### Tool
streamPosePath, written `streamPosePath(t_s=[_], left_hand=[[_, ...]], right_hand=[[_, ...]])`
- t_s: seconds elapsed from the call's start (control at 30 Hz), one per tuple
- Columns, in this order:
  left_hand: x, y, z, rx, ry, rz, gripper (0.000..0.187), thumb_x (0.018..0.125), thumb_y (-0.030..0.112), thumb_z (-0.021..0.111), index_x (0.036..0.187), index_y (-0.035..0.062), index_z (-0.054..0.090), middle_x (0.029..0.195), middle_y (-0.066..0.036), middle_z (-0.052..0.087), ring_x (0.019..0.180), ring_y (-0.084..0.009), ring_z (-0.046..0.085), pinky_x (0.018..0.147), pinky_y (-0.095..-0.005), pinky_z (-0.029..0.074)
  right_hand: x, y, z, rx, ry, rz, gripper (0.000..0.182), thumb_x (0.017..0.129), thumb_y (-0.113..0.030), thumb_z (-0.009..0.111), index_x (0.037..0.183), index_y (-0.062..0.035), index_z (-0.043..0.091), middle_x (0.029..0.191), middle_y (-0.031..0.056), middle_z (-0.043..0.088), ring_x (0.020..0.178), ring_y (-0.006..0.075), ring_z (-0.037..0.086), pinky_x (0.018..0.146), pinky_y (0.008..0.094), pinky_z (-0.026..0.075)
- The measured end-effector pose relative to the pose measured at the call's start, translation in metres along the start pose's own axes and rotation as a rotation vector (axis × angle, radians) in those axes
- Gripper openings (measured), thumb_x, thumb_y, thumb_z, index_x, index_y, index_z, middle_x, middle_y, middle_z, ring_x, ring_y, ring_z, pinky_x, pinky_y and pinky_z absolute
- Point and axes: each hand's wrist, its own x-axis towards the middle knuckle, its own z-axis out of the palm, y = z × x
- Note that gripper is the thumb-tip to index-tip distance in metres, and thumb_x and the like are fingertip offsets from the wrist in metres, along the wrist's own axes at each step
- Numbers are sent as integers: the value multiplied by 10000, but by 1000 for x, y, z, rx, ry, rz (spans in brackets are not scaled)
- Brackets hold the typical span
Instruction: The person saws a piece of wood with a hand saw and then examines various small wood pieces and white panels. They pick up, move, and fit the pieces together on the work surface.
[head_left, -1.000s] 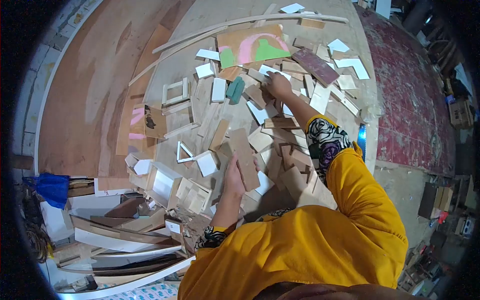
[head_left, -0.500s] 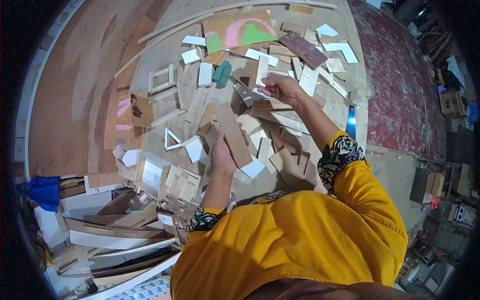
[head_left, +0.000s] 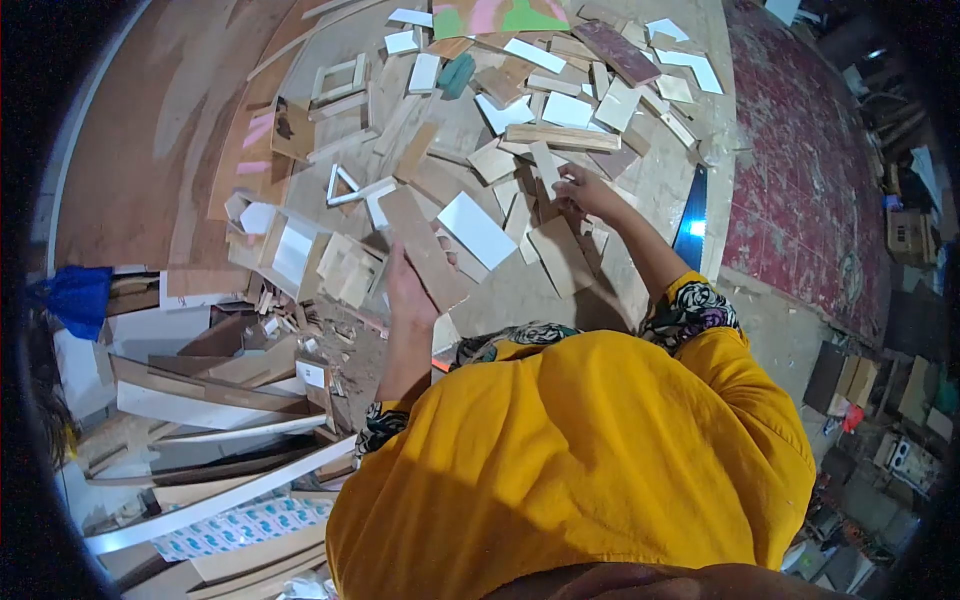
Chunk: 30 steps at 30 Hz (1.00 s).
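My left hand [head_left: 408, 287] is closed around the edge of a brown wooden board [head_left: 422, 245], which it holds tilted above the table. To the right of that board lies a white rectangular panel [head_left: 477, 231]. My right hand [head_left: 592, 194] pinches a narrow pale wood strip [head_left: 544, 168] over the scraps, its lower end overlapping darker pieces. Just below the strip lies a light tan board [head_left: 560, 258]. A long wooden batten [head_left: 563, 136] lies beyond my right hand.
Wood offcuts cover the table, among them a maroon board [head_left: 617, 53] and a green block [head_left: 457, 76]. A handsaw blade [head_left: 692, 222] lies along the right edge. Small wooden frames [head_left: 340, 80] stand at left. Long boards [head_left: 215, 405] are stacked at lower left.
My right hand has come nearer to my body with the pale strip. My left hand has shifted left with the brown board, uncovering the white panel. The whole view has shifted somewhat.
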Motion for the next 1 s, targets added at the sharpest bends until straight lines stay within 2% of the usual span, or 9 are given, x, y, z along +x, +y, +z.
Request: streamPosePath(t_s=[0.1, 0.2, 0.33, 0.4, 0.53, 0.67, 0.77, 0.87, 1.0], left_hand=[[-26, 4, -4, -43, -21, 35, 494, 917, 445, 356, 1101, 7, 490, 818, -108, 540, 716, -223, 539, 644, -338, 462], [-44, 3, -13, -43, 8, 72, 480, 912, 428, 372, 1102, 6, 499, 821, -102, 540, 704, -217, 537, 637, -339, 464], [-56, -5, -21, -62, 62, 128, 478, 914, 414, 376, 1115, 0, 505, 826, -100, 550, 694, -217, 537, 648, -354, 474], [-62, -7, -19, -93, 61, 118, 488, 914, 418, 373, 1120, -5, 502, 832, -109, 555, 697, -223, 540, 655, -354, 480], [-69, -10, -16, -68, 36, 134, 495, 916, 416, 368, 1127, -14, 497, 837, -129, 561, 700, -235, 546, 668, -347, 493], [-86, -11, -5, -89, 17, 167, 476, 919, 396, 369, 1116, -17, 500, 840, -140, 563, 692, -238, 547, 656, -340, 495], [-90, -11, -3, -64, -9, 144, 441, 938, 385, 345, 1064, 1, 521, 820, -89, 552, 744, -216, 551, 649, -335, 481], [-91, -13, 3, -88, -113, 60, 446, 945, 396, 328, 1073, 13, 517, 835, -108, 574, 702, -243, 574, 630, -352, 493], [-90, -19, 16, 53, -94, 46, 455, 954, 411, 283, 1073, 39, 516, 850, -138, 594, 659, -274, 596, 601, -377, 505]], right_hand=[[14, 9, -15, -296, 159, -182, 363, 855, -221, 584, 1159, -57, 474, 733, 71, 597, 617, 121, 547, 531, 265, 426], [0, -20, -13, -830, 539, -267, 493, 801, -305, 623, 1221, -102, 463, 1042, 207, 573, 862, 292, 604, 723, 407, 484], [4, -27, 37, -842, 354, -442, 584, 751, -352, 642, 1255, -126, 451, 1102, 178, 544, 985, 351, 548, 814, 450, 454], [-13, -40, 87, -908, 87, -298, 688, 718, -421, 664, 1287, -123, 418, 1137, 185, 524, 1047, 347, 513, 831, 449, 456], [-32, -20, 142, -1115, 144, -466, 853, 608, -388, 727, 1301, -47, 365, 1121, 165, 527, 1030, 346, 523, 810, 446, 472], [-29, -17, 122, -1070, 129, -466, 829, 582, -318, 728, 1283, -32, 390, 1096, 171, 544, 968, 324, 560, 782, 418, 480], [-46, -38, 98, -504, 2, -545, 694, 585, -266, 712, 1195, -31, 478, 934, 194, 603, 868, 321, 595, 764, 397, 477], [-102, -81, 90, -148, -223, -534, 758, 565, -265, 729, 1238, -36, 462, 1047, 209, 584, 940, 336, 580, 826, 390, 459], [-137, -101, 84, -512, -110, -967, 783, 554, -194, 692, 1285, -73, 439, 1194, 203, 518, 1070, 338, 519, 905, 375, 430]])
